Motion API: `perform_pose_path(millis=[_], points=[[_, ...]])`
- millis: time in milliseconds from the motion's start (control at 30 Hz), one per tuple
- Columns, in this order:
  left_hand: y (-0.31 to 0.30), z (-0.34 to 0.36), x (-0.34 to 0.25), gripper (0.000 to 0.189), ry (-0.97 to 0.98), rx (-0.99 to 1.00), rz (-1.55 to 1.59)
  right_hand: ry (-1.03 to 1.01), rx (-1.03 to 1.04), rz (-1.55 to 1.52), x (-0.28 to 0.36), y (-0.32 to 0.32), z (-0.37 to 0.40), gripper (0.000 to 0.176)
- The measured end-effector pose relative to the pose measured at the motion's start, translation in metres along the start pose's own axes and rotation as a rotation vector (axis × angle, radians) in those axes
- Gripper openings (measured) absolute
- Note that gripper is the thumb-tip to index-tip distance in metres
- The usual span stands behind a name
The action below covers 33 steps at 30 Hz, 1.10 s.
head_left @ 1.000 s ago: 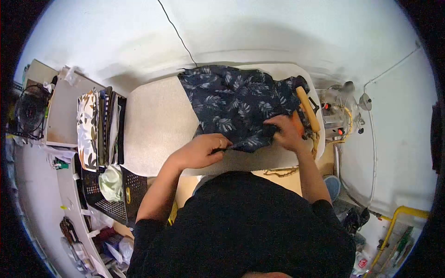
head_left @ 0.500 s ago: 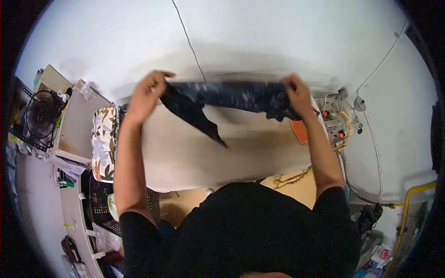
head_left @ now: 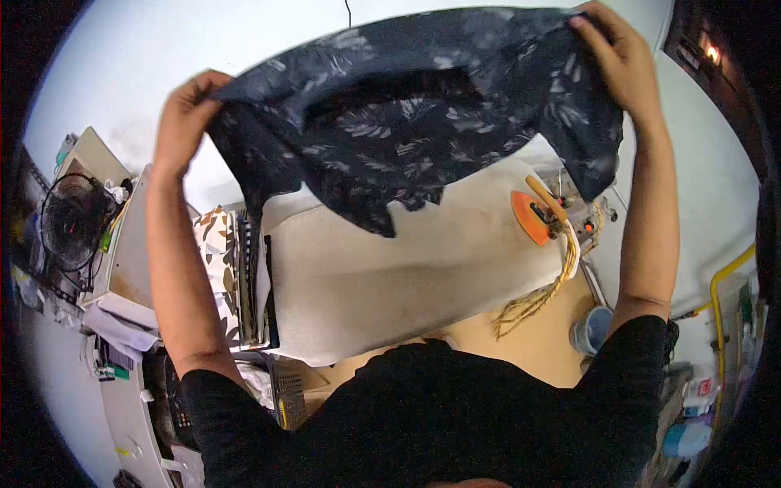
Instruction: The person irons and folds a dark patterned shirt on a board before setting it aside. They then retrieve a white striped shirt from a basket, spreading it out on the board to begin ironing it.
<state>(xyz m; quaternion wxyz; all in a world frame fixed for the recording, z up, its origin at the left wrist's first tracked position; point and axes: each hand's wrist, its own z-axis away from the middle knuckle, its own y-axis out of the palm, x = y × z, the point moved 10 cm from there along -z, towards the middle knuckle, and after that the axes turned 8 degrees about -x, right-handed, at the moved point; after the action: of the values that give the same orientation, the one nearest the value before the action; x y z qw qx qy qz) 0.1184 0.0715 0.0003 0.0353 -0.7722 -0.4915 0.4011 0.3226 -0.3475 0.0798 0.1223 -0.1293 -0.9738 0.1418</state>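
Note:
A dark shirt [head_left: 423, 114] with pale leaf prints is stretched in the air between my two hands, its lower edges hanging loose. My left hand [head_left: 189, 122] pinches its left end. At the upper right, my right hand [head_left: 622, 65] grips the other end, held higher than the left. Below the cloth lies a padded ironing table [head_left: 390, 285] with a pale cover. At its right end rests an iron [head_left: 530, 218] with an orange body and a wooden handle; the hanging cloth is apart from it.
Folded clothes [head_left: 218, 281] are stacked at the table's left end. A black fan [head_left: 75, 220] stands farther left. A braided cord [head_left: 561, 281] droops from the iron over the front edge. A bucket [head_left: 592, 329] is on the floor at right, a black basket [head_left: 290, 390] at lower left.
Both hands have risen and spread apart, the right one most. The shirt, bunched and narrow before, is now spread wide, and the iron shows more fully.

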Motion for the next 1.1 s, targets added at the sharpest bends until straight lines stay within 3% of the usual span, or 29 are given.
perform_pose_path(millis=[100,200,267,300,333,467,533,600,700,733,767,800,833,867,933,1033,1100], points=[[-0.043,-0.018,-0.047,0.027,0.134,-0.016,-0.019,-0.021,-0.132,-0.023,0.007,-0.055,-0.011,0.012],[-0.079,-0.037,-0.080,0.033,0.364,0.004,0.246,0.009,-0.209,-0.088,0.008,-0.100,-0.010,0.018],[-0.094,-0.053,-0.050,0.040,0.200,-0.122,0.254,0.122,-0.237,-0.121,-0.012,-0.102,0.003,0.023],[-0.070,-0.063,-0.044,0.042,0.215,0.020,0.331,0.064,-0.180,-0.025,-0.010,-0.085,0.010,0.023],[-0.038,-0.074,-0.034,0.036,0.237,-0.008,0.309,0.007,-0.123,0.069,-0.012,-0.065,0.020,0.026],[0.116,-0.090,0.038,0.018,0.021,0.421,0.078,0.341,0.308,0.257,-0.117,0.010,0.088,0.025],[0.163,-0.108,0.062,0.014,0.027,0.422,0.085,0.561,0.363,0.204,-0.160,0.013,0.107,0.026],[0.180,-0.134,0.045,0.016,0.129,0.383,0.042,0.317,0.250,0.384,-0.146,-0.018,0.076,0.028],[0.169,-0.184,0.009,0.020,0.323,0.282,0.089,0.298,0.138,0.364,-0.116,-0.078,0.028,0.026],[0.155,-0.193,0.001,0.023,0.333,0.255,0.182,0.273,0.110,0.344,-0.095,-0.098,0.014,0.027],[0.137,-0.177,-0.026,0.015,0.238,0.202,0.243,0.299,0.087,0.449,-0.079,-0.118,0.004,0.028],[0.124,-0.156,-0.047,0.008,0.141,0.148,0.302,0.206,0.000,0.363,-0.068,-0.141,-0.001,0.030],[0.118,-0.157,-0.042,0.016,0.219,0.146,0.278,0.254,0.008,0.386,-0.040,-0.146,0.004,0.032],[0.108,-0.156,-0.029,0.025,0.296,0.145,0.253,0.178,-0.038,0.448,-0.015,-0.156,0.008,0.031],[0.103,-0.132,-0.002,0.028,0.193,0.192,0.091,0.197,-0.007,0.447,0.014,-0.150,0.032,0.026],[0.123,-0.074,0.054,0.027,-0.003,0.404,0.200,0.371,0.193,0.382,0.038,-0.105,0.094,0.023],[0.144,-0.030,0.096,0.023,-0.148,0.520,0.354,0.477,0.315,0.048,0.047,-0.056,0.144,0.024]])
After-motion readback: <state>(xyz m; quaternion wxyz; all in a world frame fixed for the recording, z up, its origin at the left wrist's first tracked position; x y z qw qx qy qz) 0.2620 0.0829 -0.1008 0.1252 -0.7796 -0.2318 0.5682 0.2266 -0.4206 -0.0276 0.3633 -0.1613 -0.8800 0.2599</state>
